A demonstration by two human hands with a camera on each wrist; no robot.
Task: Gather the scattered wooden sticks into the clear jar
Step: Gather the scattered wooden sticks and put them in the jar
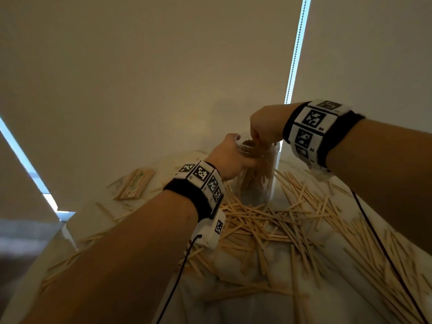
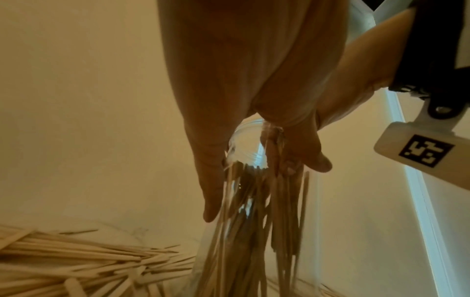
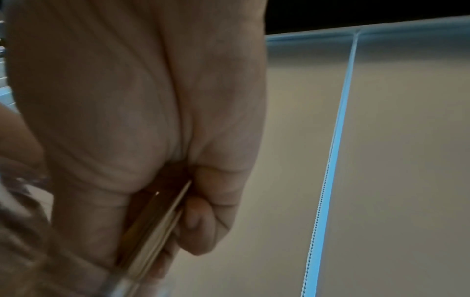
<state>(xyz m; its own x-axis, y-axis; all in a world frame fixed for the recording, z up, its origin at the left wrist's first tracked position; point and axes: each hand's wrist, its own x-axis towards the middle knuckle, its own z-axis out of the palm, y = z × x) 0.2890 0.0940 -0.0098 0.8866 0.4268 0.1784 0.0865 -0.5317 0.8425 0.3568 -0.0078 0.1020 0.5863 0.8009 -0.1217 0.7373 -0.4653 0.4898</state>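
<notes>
The clear jar [image 1: 257, 183] stands upright on the white table [image 1: 233, 288], part filled with upright wooden sticks [image 2: 254, 211]. My left hand [image 1: 242, 160] grips the jar just below its rim. My right hand [image 1: 259, 136] hovers over the jar's mouth with its fingertips dipping inside. In the right wrist view its thumb and fingers pinch a small bundle of sticks [image 3: 157, 227] that points down toward the blurred jar rim [image 3: 122, 285]. Many loose sticks [image 1: 268, 220] lie scattered on the table in front of and right of the jar.
A flat packet of sticks [image 1: 134, 183] lies at the back left of the table. A wall and window blinds with a bead chain [image 1: 295, 54] stand right behind the jar. Black cables [image 1: 383, 249] hang from both wrist cameras over the sticks.
</notes>
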